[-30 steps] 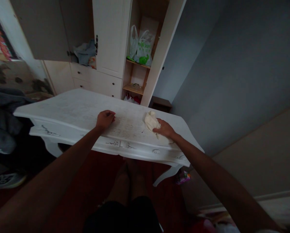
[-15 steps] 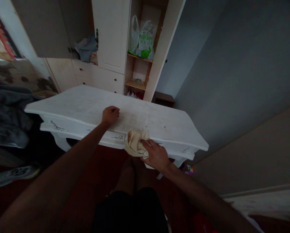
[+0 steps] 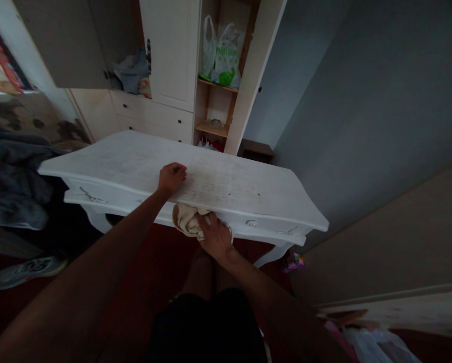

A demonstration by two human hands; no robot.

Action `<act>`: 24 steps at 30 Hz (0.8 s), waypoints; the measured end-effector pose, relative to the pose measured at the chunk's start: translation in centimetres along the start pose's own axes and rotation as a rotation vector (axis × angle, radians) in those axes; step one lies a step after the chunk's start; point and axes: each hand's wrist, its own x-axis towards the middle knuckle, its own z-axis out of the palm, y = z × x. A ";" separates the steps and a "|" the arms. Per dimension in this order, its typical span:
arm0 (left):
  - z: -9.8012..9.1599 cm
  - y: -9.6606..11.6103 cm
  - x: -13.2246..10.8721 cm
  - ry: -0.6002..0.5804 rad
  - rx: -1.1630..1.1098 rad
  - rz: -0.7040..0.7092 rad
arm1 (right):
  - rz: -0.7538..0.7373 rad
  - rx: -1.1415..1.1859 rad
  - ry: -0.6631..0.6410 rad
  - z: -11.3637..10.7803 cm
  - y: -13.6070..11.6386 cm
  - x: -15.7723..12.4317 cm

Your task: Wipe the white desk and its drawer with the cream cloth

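Note:
A white table (image 3: 135, 156) with a curved front edge and drawer fronts stands before me, grey smudges on its top. My right hand (image 3: 215, 234) grips a cream cloth (image 3: 188, 220) and presses it against the front face, just under the edge of the top. Over the table top, near its front edge, is my left hand (image 3: 172, 177), its fingers curled together; whether they hold anything is too small to tell. A round knob (image 3: 251, 223) shows on the front face, right of the cloth.
Behind the table stands a white wardrobe (image 3: 175, 55) with open doors and plastic bags (image 3: 226, 58) on a shelf. Dark clothing (image 3: 14, 176) is heaped at the left, above a shoe (image 3: 25, 272). A grey wall (image 3: 380, 111) rises at the right.
My right hand and the cloth have moved left along the table's front, and the round knob has come into view. My left hand has stayed nearly in place.

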 end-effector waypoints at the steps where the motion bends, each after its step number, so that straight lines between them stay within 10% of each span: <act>1: 0.0 0.0 0.0 -0.002 -0.005 -0.004 | 0.004 0.003 -0.008 0.1 -0.2 0.1; 13: -0.1 0.0 0.1 -0.008 -0.087 -0.041 | 0.051 -0.009 -0.124 0.9 2.3 -2.2; 24: 0.0 0.3 0.1 0.014 -0.070 -0.046 | 0.236 -0.183 -0.247 0.7 12.6 -9.4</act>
